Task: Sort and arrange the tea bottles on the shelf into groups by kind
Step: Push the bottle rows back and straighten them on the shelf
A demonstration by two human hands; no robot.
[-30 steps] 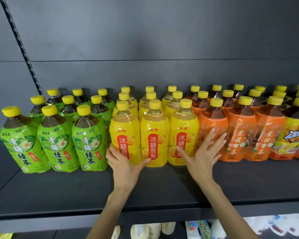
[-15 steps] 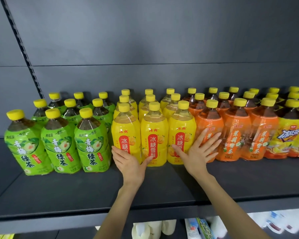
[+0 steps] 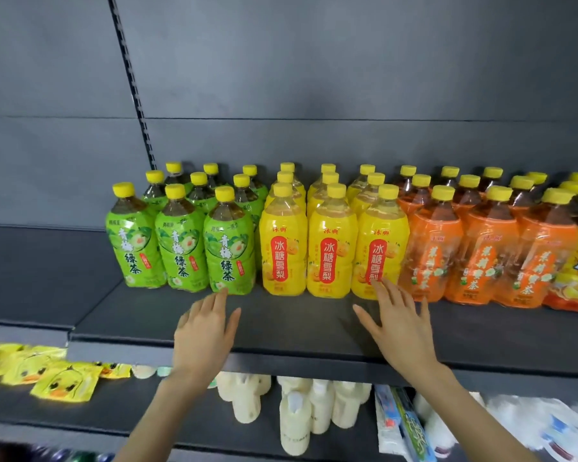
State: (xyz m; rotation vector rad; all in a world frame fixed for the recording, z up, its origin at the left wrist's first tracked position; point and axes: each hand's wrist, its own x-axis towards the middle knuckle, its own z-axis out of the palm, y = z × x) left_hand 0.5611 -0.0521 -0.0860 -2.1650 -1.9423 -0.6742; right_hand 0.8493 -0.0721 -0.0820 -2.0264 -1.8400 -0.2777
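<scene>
Head: dark shelf (image 3: 297, 328) against grey wall (image 3: 314, 78).

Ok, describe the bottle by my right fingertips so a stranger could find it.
On the dark shelf, find the yellow bottles between the green bottles and the orange bottles. Take the front row's rightmost yellow bottle. It alone in that row stands next to orange.

Green bottles (image 3: 181, 248), yellow bottles (image 3: 331, 248), orange bottles (image 3: 481, 258); yellow caps (image 3: 336, 190); dark grey shelf (image 3: 297, 328).
</scene>
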